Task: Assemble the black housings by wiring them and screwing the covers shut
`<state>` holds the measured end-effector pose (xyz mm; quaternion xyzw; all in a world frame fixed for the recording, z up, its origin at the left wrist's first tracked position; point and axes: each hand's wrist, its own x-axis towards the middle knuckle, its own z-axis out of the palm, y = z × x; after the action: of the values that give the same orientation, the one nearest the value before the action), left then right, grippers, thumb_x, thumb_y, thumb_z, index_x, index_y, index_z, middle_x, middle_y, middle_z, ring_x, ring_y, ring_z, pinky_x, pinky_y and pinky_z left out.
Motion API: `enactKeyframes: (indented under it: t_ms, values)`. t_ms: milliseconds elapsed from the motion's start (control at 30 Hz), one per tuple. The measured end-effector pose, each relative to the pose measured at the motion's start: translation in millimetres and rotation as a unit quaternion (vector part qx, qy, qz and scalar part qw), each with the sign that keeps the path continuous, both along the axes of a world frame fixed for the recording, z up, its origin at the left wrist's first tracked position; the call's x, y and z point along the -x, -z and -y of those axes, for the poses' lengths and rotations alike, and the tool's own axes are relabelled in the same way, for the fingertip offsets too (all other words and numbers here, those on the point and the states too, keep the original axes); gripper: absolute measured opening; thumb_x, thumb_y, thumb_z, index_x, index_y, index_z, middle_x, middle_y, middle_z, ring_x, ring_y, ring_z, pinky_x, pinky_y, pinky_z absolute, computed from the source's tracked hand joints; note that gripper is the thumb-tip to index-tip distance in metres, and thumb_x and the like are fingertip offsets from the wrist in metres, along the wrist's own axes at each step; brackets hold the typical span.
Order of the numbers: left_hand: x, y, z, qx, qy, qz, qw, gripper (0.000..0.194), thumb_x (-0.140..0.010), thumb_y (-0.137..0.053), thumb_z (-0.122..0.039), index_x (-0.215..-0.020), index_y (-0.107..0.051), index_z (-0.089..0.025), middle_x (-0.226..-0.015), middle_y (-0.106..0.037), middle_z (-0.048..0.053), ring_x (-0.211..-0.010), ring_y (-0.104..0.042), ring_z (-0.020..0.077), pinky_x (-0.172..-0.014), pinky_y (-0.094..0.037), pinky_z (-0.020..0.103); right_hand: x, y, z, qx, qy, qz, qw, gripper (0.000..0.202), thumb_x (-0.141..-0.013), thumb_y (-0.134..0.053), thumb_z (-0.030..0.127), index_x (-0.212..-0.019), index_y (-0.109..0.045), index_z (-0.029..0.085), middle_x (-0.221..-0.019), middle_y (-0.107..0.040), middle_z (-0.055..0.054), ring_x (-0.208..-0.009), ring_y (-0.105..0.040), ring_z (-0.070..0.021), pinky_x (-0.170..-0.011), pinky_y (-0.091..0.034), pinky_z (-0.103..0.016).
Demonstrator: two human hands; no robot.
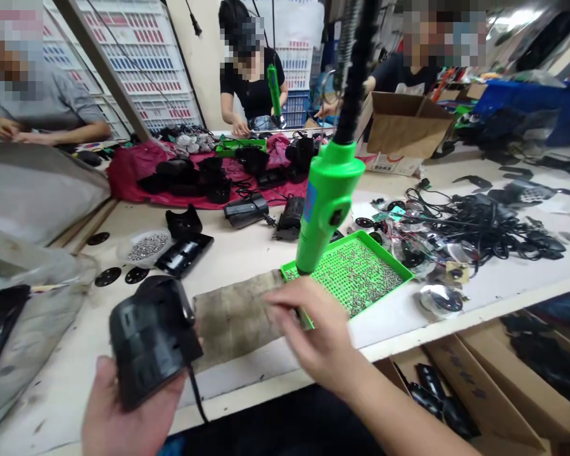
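My left hand [133, 405] holds a black plastic housing [154, 342], curved and glossy, from below. A black cable hangs from its lower right corner. My right hand [313, 335] is slightly blurred, its fingers stretched to the left with nothing visible in them. Beneath those fingertips lies a worn grey-brown cloth [232, 323]. A green electric screwdriver [325, 209] hangs upright just above my right hand, its tip hidden behind the hand. Right of the hand, a green tray [384, 288] holds many small screws.
A bowl of small metal parts [147, 247], black discs [107, 277] and black shells [185, 253] lie at left. Tangled black cables [494, 221] are heaped at right. Cardboard boxes [479, 380] stand below the table edge. Several people work across the table.
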<state>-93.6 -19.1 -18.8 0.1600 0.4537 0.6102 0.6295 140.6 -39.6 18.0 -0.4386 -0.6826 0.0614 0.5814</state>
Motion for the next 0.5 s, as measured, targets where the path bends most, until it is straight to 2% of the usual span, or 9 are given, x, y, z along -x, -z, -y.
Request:
enactKeyframes:
  t_ms: [33, 100, 167, 233, 367, 500]
  values:
    - [-6.8, -1.4, 0.9, 0.027, -0.014, 0.004, 1.0, 0.058, -0.078, -0.056, -0.065, -0.124, -0.062, -0.032, -0.117, -0.072, 0.001, -0.098, -0.069, 0.0277, -0.073, -0.061, 0.036, 10.0, 7.2, -3.8, 0.09, -0.039, 0.103, 0.99, 0.018, -0.094, -0.051, 0.015, -0.106, -0.063, 0.021, -0.086, -0.064, -0.003, -0.082, -0.061, -0.0165, -0.071, -0.05, -0.029]
    - [-17.2, -3.9, 2.0, 0.074, -0.041, 0.005, 0.996, 0.053, -0.083, -0.049, -0.063, -0.119, -0.066, -0.029, -0.11, -0.075, 0.002, -0.086, -0.072, 0.0239, -0.063, -0.061, 0.031, 28.4, 22.4, -14.8, 0.219, -0.057, 0.275, 0.935, 0.018, -0.095, -0.05, 0.016, -0.102, -0.065, 0.02, -0.087, -0.064, -0.004, -0.082, -0.061, -0.0185, -0.07, -0.05, -0.029]
    - [-22.0, -5.3, 2.2, 0.104, -0.061, 0.017, 0.993, 0.044, -0.088, -0.045, -0.055, -0.115, -0.069, -0.029, -0.105, -0.076, 0.0, -0.079, -0.072, 0.0195, -0.059, -0.06, 0.025, 42.7, 34.7, -26.0, 0.262, -0.056, 0.339, 0.902, 0.016, -0.092, -0.052, 0.012, -0.094, -0.067, 0.018, -0.087, -0.064, -0.006, -0.082, -0.061, -0.0203, -0.07, -0.05, -0.031]
    - [-22.7, -6.1, 2.0, 0.124, -0.069, 0.033, 0.989, 0.04, -0.091, -0.044, -0.049, -0.113, -0.07, -0.029, -0.102, -0.077, 0.0, -0.079, -0.072, 0.017, -0.059, -0.058, 0.021, 52.7, 40.6, -33.2, 0.274, -0.055, 0.351, 0.894, 0.016, -0.088, -0.054, 0.007, -0.09, -0.067, 0.016, -0.089, -0.065, -0.009, -0.085, -0.061, -0.0224, -0.071, -0.05, -0.032]
    - [-21.3, -7.0, 1.8, 0.135, -0.06, 0.051, 0.988, 0.039, -0.092, -0.042, -0.044, -0.114, -0.07, -0.029, -0.1, -0.077, 0.0, -0.087, -0.071, 0.0172, -0.065, -0.058, 0.021, 64.2, 37.4, -37.9, 0.309, -0.047, 0.347, 0.884, 0.024, -0.082, -0.049, -0.002, -0.097, -0.064, 0.009, -0.097, -0.065, -0.016, -0.09, -0.061, -0.0266, -0.072, -0.051, -0.036]
    - [-20.9, -6.4, 2.9, 0.131, -0.053, 0.061, 0.988, 0.038, -0.092, -0.044, -0.042, -0.116, -0.069, -0.028, -0.099, -0.077, 0.0, -0.098, -0.069, 0.019, -0.081, -0.057, 0.025, 66.0, 35.2, -43.4, 0.342, -0.049, 0.282, 0.895, 0.025, -0.073, -0.056, -0.002, -0.095, -0.062, 0.007, -0.095, -0.065, -0.018, -0.087, -0.061, -0.0271, -0.074, -0.05, -0.038]
